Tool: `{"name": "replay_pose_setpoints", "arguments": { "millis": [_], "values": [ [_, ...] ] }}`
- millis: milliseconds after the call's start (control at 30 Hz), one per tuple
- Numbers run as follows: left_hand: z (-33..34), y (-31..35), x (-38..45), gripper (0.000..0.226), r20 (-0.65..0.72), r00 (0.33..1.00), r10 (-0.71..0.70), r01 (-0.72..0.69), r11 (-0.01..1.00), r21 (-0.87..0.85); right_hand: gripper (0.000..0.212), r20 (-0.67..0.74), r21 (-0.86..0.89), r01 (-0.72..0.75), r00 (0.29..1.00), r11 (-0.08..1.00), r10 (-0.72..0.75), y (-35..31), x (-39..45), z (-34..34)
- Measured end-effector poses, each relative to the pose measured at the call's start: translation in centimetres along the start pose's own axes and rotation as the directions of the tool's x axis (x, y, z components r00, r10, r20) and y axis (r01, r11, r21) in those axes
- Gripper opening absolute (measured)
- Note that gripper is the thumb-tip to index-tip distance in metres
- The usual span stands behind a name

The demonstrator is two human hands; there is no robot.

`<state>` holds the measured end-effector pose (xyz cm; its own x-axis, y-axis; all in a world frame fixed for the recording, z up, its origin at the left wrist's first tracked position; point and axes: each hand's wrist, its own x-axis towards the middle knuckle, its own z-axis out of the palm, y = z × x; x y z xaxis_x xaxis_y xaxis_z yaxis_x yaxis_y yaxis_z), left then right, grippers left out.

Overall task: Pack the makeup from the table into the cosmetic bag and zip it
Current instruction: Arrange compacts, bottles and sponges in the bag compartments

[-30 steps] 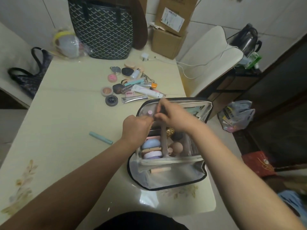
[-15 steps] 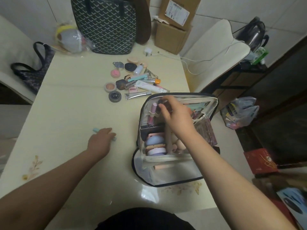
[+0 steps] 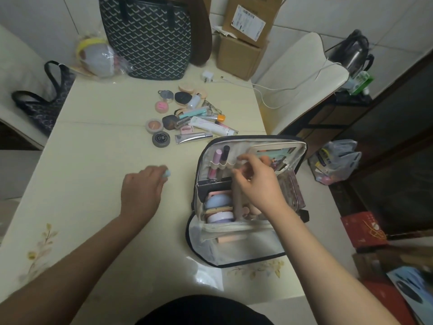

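The open cosmetic bag, clear with black trim, lies on the table's right side. Compacts and sponges fill its compartments. A pink tube and a dark tube stand in the lid's loops. My right hand hovers over the bag's middle with loosely bent fingers by those loops; nothing shows in it. My left hand rests on the table left of the bag and grips a teal tube, whose tip pokes out past the fingers. A pile of makeup lies behind the bag.
A patterned tote, a plastic-wrapped bundle and cardboard boxes line the table's far edge. A charger and white cable trail to the right. A cream chair stands at the right, a dark handbag at the left.
My left hand left the bag, reached left and closed around the teal tube on the table. My right hand set a dark tube into the lid's loops and has drawn back slightly.
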<state>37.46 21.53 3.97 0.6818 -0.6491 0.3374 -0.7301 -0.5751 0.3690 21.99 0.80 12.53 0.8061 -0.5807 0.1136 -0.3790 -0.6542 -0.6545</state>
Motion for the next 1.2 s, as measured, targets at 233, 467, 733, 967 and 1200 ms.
{"name": "replay_pose_setpoints", "arguments": {
  "millis": [233, 467, 733, 967, 1200],
  "values": [
    [-7.1, 10.6, 2.8, 0.028, -0.003, 0.996, 0.085, -0.063, 0.715, -0.697, 0.025, 0.057, 0.349, 0.107, 0.989, 0.931, -0.135, -3.0, -3.2, 0.9],
    [-3.4, 12.4, 3.7, 0.045, 0.059, 0.997, -0.051, 0.076, 0.772, -0.631, 0.017, -0.189, 0.448, 0.008, 0.978, 0.894, 0.086, -1.7, -0.3, -2.3],
    [-1.2, 11.1, 3.7, 0.053, 0.086, 0.994, -0.071, 0.095, 0.944, -0.315, 0.011, -0.109, 0.269, 0.024, 0.994, 0.963, 0.006, -0.1, 1.7, -1.0],
    [-0.8, 10.6, 3.7, 0.058, 0.034, 0.999, -0.024, 0.033, 0.951, -0.307, 0.017, -0.007, -0.046, 0.036, 0.999, 0.998, -0.036, 0.0, 2.7, -0.9],
    [-0.3, 10.0, 3.1, 0.066, 0.017, 1.0, 0.009, -0.004, 0.96, -0.281, 0.027, 0.113, -0.467, 0.06, 0.994, 0.882, -0.007, -0.8, 4.3, 0.4]
  ]
}}
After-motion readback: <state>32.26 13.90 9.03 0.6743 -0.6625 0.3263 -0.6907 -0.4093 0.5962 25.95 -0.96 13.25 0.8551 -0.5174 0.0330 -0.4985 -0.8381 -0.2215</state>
